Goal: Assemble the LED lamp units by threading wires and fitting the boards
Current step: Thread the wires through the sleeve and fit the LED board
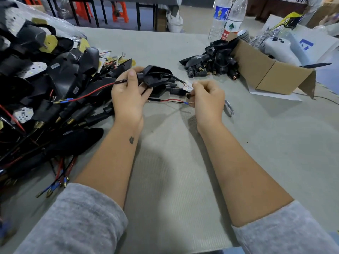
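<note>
Head view: left hand (128, 99) is gripping a black lamp housing (156, 75) above the grey table (183, 171). Right hand (207, 101) is pinching the small LED board (187, 86), wired into that housing, just beside it.

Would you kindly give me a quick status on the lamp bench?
Left hand grips black housing. Right hand pinches LED board at its wire end. Board not yet fitted. Nothing blocking.

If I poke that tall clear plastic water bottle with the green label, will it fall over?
Probably yes. The tall clear plastic bottle stands upright and narrow on the grey table, so it looks tippy. It seems nearly empty, so likely light. Its round body would probably roll once down.
</note>
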